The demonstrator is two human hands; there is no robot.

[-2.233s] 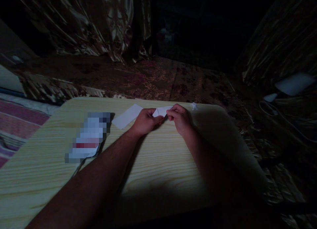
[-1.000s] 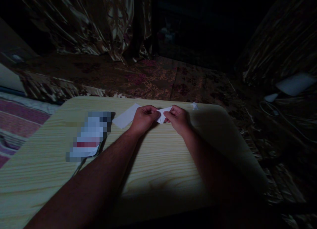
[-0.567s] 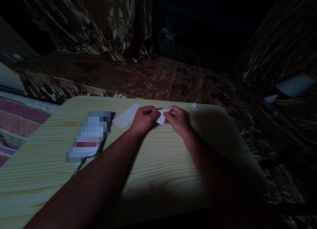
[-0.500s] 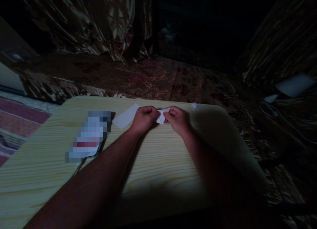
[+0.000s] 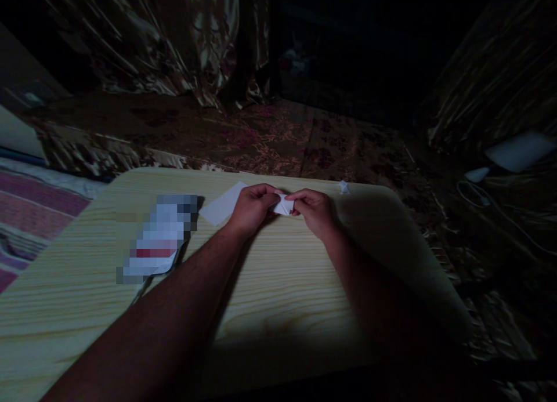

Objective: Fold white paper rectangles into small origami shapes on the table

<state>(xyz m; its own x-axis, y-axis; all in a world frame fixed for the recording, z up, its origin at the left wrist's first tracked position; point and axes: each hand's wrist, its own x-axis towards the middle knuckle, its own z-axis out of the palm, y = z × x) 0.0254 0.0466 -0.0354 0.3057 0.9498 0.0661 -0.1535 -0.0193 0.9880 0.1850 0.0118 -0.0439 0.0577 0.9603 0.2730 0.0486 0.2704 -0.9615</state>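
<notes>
A small folded piece of white paper (image 5: 284, 205) with diagonal creases is held between both hands, over the far part of the wooden table. My left hand (image 5: 255, 207) pinches its left side, the thumb lying on top. At the right edge, my right hand (image 5: 312, 209) grips it between thumb and fingers. A flat white sheet of paper (image 5: 224, 203) lies partly behind my left hand. Beyond my right hand, a small white folded paper star (image 5: 343, 187) rests by the table's far edge.
The pale wooden table (image 5: 278, 286) has rounded corners. On its left lies a blurred-out phone-like object (image 5: 159, 234) with a cable running toward me. Patterned cloth (image 5: 261, 132) hangs and spreads past the far edge. A white lamp-like object (image 5: 520, 151) stands at right.
The folded paper has turned in my hands, from a pointed shape to a more rectangular one. My right fingers have shifted to its upper right edge.
</notes>
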